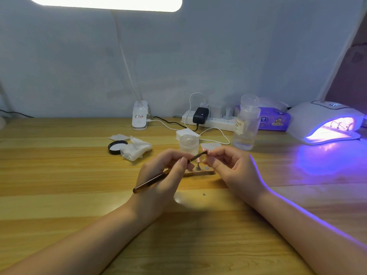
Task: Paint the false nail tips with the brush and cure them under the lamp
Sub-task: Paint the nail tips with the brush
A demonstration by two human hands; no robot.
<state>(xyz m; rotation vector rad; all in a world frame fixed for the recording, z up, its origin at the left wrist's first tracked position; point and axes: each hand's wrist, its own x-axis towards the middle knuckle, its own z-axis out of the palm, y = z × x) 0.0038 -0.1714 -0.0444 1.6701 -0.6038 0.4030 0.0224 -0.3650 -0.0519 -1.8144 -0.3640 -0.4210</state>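
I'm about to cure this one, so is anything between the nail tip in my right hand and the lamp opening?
Nothing visible blocks it. From the nail tip rightward, bare table leads to the lamp; the clear bottle stands further back.

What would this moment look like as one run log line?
left hand: holds brown paint brush | right hand: pinches pink false nail tip | white curing lamp: lit purple

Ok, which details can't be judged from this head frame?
- Brush tip: blurred, so paint contact with the nail tip pinched in the right hand is unclear; the left hand grips the brush.
- Items inside the curing lamp: washed out by violet glow.
- Stand behind the hands: mostly hidden.
- Bottle label: too small.
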